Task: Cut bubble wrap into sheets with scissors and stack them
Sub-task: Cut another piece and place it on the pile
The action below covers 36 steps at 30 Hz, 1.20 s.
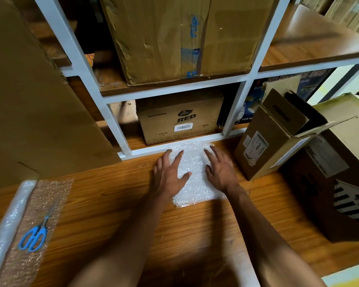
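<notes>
We find two hands at work on one wooden table [133, 204]. The left hand [168, 172] lies flat, fingers straight and spread, on the left part of a stack of cut bubble wrap sheets [195, 189]; the right hand [221, 172] lies flat in the same manner on its right part, fingers straight and slightly fanned. Neither hand pinches or grips anything. The stack sits on the table against the base of a white-framed shelf unit [234, 108]; we cannot tell how many sheets it holds. One pair of blue-handled scissors [34, 237] lies well apart at the lower left, blades closed, resting on the unrolled length of bubble wrap [39, 208] that extends from one roll [6, 224] at the table's left edge. On the shelves we count two closed cardboard boxes: one large box [174, 38] above and one box printed "RED" [180, 119] below. Right of the stack stands one open box [272, 137], just beside a larger open carton [344, 183]. One big cardboard panel [29, 100] leans at the left.
</notes>
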Motion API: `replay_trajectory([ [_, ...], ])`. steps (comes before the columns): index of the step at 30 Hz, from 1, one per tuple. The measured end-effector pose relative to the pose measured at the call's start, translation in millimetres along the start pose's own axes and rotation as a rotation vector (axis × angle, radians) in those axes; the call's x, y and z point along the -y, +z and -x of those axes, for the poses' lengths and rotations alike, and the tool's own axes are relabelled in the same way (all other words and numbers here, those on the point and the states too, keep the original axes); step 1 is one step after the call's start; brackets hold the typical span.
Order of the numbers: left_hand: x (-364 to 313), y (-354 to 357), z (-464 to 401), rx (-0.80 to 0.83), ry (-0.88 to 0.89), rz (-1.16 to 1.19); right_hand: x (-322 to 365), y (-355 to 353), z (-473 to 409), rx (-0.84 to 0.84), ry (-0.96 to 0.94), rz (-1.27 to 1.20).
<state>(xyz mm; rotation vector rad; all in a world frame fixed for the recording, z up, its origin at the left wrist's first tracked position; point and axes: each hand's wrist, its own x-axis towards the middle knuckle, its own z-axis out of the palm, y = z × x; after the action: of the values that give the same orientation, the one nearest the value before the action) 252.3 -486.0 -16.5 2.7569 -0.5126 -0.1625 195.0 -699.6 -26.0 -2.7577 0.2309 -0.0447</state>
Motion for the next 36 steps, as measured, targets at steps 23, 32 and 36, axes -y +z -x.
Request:
replay_trajectory([
  [23, -1.9, 49.9, -35.7, -0.057, -0.335, 0.682, -29.0, 31.3, -35.4, -0.002, 0.151, -0.519],
  [32, 0.7, 51.7, -41.3, -0.089, -0.378, 0.724, -26.4, 23.5, -41.0, 0.046, 0.154, -0.506],
  [36, -0.5, 42.5, -38.8, -0.107, -0.384, 0.739, -23.8, 18.6, -42.4, 0.030, 0.211, -0.598],
])
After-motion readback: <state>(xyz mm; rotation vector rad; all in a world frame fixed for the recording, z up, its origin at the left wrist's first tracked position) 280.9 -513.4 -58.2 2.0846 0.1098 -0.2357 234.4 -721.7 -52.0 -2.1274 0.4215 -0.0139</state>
